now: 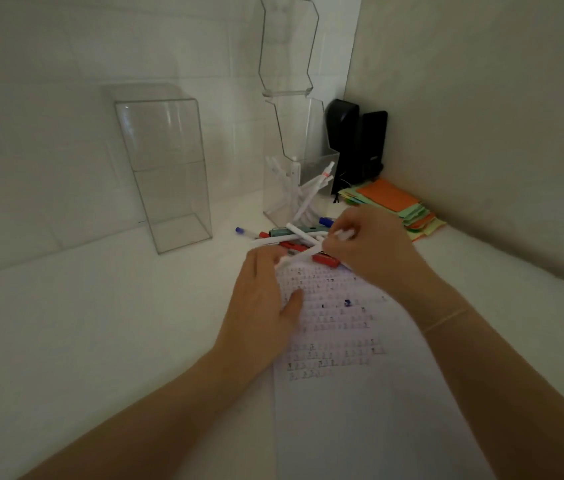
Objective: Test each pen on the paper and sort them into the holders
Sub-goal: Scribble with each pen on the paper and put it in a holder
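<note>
While the right hand pinches a white pen, the left hand lies flat.
Left fingers pin the paper edge; pen pile beyond.

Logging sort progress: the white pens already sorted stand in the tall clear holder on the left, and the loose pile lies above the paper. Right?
Not quite. The head view shows the white pens in the clear holder on the right; the tall clear holder on the left holds nothing. The loose pile does lie above the paper.
</note>
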